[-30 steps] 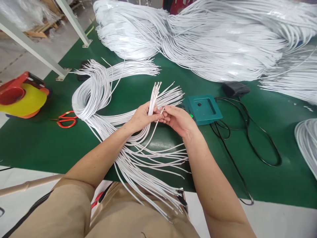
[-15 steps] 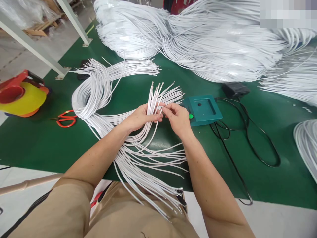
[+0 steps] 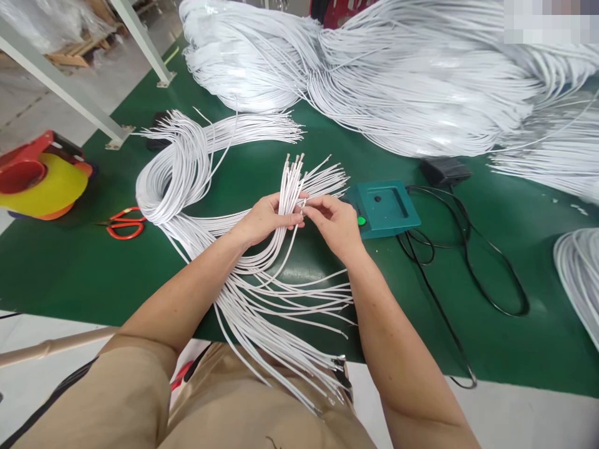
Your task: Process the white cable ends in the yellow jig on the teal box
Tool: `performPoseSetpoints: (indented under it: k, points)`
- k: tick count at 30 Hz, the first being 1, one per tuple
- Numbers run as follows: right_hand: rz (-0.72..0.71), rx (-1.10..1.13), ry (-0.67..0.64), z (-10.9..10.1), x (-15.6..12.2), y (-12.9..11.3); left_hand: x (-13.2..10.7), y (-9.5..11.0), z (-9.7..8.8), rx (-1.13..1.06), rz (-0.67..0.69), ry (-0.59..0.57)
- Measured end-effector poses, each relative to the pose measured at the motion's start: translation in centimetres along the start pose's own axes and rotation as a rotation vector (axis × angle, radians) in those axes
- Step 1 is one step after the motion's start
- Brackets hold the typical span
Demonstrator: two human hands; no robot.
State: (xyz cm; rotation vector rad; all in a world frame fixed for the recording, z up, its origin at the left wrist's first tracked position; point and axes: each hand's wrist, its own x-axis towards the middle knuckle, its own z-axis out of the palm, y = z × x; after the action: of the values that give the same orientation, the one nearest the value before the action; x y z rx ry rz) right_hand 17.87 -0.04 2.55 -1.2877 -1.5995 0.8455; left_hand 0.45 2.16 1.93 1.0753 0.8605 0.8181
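The bunch point(image 3: 289, 193) of white wires is up in front of you, over the middle of the table point(image 3: 70, 268), metal tips pointing away; your left hand point(image 3: 271, 219) is wrapped around it, thumb across the front; your right hand point(image 3: 330, 221) has its thumb and first finger pinched on one wire point(image 3: 289, 252) near its tip, beside the bunch.

More wires point(image 3: 322, 181) lie just behind the bunch, close to your fingers; loose wires point(image 3: 276, 337) fan out under your arms, and some hang over the table's edge against your shirt point(image 3: 262, 411); the big loop point(image 3: 187, 162) lies to your left, with the scissors point(image 3: 125, 224) just beside it.

The box point(image 3: 381, 224) sits close by your right hand; it has a green button point(image 3: 361, 221) and a shallow dip in its top, with a small black spot there; a black cord point(image 3: 500, 246) curls across the table past it, near a black block point(image 3: 444, 169); the huge pile point(image 3: 412, 93) of wires fills the far side; a red and yellow holder point(image 3: 51, 187) stands at the left edge.
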Motion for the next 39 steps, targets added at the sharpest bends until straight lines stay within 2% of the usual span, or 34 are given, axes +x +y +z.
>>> performPoseSetpoints:
  k: [9, 15, 20, 23, 26, 31, 39]
  points:
    - [-0.324, -0.333, 0.088, 0.1, -0.3, 0.2, -0.2, 0.4, 0.1, -0.119, -0.067, -0.013]
    - [-0.445, -0.618, 0.007, -0.2, -0.4, 0.1, -0.1, 0.4, 0.0, -0.206, -0.131, 0.015]
    - [-0.357, -0.894, -0.005, -1.6, 0.4, 0.1, 0.2, -0.1, -0.1, -0.108, -0.092, 0.074]
    - [-0.301, -0.994, -0.115, -2.2, 0.8, 0.6, 0.4, -0.7, -0.1, -0.008, -0.043, 0.109]
    - [-0.279, -0.987, -0.193, -2.5, 1.1, 0.8, 0.6, -1.2, 0.0, 0.062, -0.004, 0.122]
    - [-0.259, -1.026, -0.159, -2.5, 1.4, 0.7, 0.7, -1.5, 0.4, 0.115, 0.004, 0.158]
    - [-0.303, -1.019, -0.089, -2.4, 1.6, 1.2, 1.0, -2.2, 0.8, 0.241, -0.025, 0.203]
